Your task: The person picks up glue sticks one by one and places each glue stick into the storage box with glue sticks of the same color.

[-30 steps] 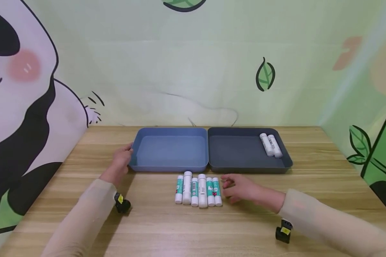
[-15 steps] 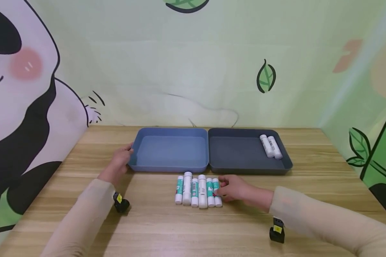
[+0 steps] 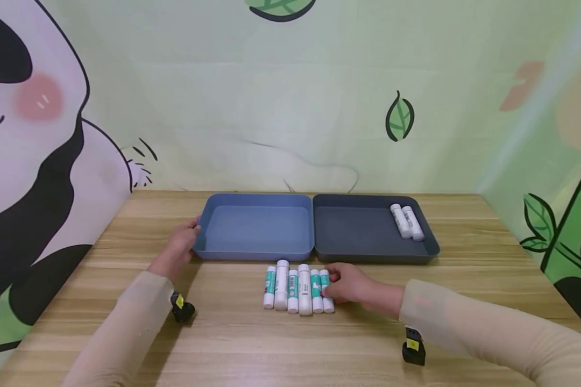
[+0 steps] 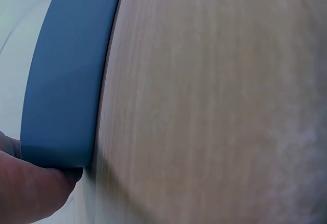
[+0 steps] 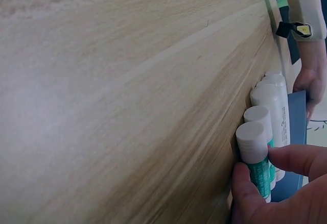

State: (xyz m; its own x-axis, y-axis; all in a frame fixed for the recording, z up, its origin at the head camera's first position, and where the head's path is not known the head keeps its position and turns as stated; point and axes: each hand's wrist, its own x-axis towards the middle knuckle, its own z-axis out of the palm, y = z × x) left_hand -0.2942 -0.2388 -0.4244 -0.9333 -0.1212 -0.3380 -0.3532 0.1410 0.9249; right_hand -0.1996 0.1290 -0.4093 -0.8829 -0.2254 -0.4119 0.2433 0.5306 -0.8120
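Observation:
My right hand [image 3: 351,283] pinches the rightmost small glue stick [image 3: 328,305], which has a white cap and a green label. In the right wrist view one fingertip lies on each side of that glue stick [image 5: 259,175]. It lies at the end of a row, beside another small green-labelled glue stick [image 3: 316,301] and a larger white glue stick [image 3: 305,293]. More of both sizes follow to the left. My left hand [image 3: 176,244] holds the left side of the blue tray [image 3: 254,255]. In the left wrist view the thumb presses the tray's corner [image 4: 59,147].
A dark grey tray [image 3: 375,257] stands against the blue one's right side. Two white glue sticks [image 3: 406,221] lie side by side at its right end. The wooden table [image 3: 252,349] meets a printed cloth backdrop [image 3: 295,107] behind the trays.
My right hand has moved left from beside the row to the rightmost small glue stick and now pinches it. The left hand stays at the blue tray.

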